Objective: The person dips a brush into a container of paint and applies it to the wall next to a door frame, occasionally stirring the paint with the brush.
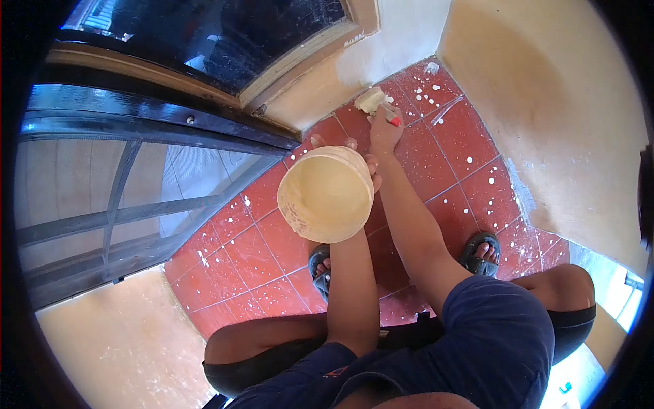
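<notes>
My left hand (pixel 371 170) is wrapped round the far side of a round tub (pixel 327 194), its fingers showing at the rim. Cream-coloured paint (pixel 334 185) lies inside the tub, and smears mark its inner wall. Farther forward, my right hand (pixel 385 131) grips a paintbrush (pixel 394 120) with some red on its handle. The pale, paint-covered bristles (pixel 370 100) are at the foot of the wall, by the floor's edge. Whether they touch the wall is hard to tell.
Red floor tiles (pixel 436 153) are spattered with white drops. A dark-framed screen door (pixel 122 204) stands at left, with a window (pixel 225 34) beyond. A stained wall (pixel 545 116) rises at right. My sandalled feet (pixel 481 253) are below my arms.
</notes>
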Available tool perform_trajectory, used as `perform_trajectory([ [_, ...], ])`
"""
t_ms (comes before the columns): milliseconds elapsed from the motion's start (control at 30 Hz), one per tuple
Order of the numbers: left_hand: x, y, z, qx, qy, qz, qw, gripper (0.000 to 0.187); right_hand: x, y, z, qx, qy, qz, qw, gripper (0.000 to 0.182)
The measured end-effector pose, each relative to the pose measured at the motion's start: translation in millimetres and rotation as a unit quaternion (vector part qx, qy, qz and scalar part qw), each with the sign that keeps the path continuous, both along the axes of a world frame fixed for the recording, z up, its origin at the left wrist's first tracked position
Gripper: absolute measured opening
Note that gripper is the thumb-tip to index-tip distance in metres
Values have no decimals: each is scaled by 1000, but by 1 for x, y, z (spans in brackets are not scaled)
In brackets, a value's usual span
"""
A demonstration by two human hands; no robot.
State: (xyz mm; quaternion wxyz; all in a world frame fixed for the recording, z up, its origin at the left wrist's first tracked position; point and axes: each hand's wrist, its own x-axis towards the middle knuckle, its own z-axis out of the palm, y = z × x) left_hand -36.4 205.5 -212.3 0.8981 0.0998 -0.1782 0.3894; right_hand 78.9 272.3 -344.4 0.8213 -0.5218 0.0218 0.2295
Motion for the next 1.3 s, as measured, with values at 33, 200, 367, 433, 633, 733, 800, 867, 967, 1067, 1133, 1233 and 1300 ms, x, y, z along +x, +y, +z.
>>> perform_trajectory([
  [33, 1, 2, 0, 7, -12, -6, 1000, 51, 0, 5, -3, -13, -9, 2, 1000, 9],
  [200, 0, 1, 2, 14, -14, -9, 1000, 50, -1, 27, -4, -18, -42, 2, 999, 10],
  [367, 5, 11, -2, 59, -62, -67, 994, 50, 2, 5, 15, 58, 76, -27, 995, 9],
  [433, 1, 10, 1, 51, -43, -61, 996, 49, 11, 2, 6, 26, 43, -13, 999, 10],
  [633, 3, 7, -7, 27, -49, -87, 995, 48, 18, 23, -7, 37, -13, 24, 999, 10],
  [733, 5, 8, -1, 26, -34, -73, 996, 47, 20, 10, 15, 60, 46, 18, 997, 12],
  [800, 3, 7, 1, 23, -41, -70, 996, 47, 20, 8, 8, 41, 27, 17, 999, 11],
  [867, 5, 4, 1, 27, -42, -70, 996, 47, 27, 21, -24, -77, -110, 33, 990, 11],
  [967, 4, -2, -8, -19, -22, -19, 999, 48, 23, 28, -32, 12, -55, 74, 996, 10],
  [1067, 10, 6, -6, 21, -61, -73, 995, 48, 23, 12, 4, 70, 69, 42, 994, 10],
  [1133, 8, 3, 5, 17, -48, -63, 997, 48, 45, 3, 2, 77, 48, 19, 996, 11],
  [1233, 3, -3, 1, 0, -27, -29, 999, 48, 68, -8, 6, 68, 42, -30, 996, 11],
  [1300, 1, -4, -2, -8, -16, 1, 1000, 49, 73, -11, 16, 36, 72, -38, 996, 12],
])
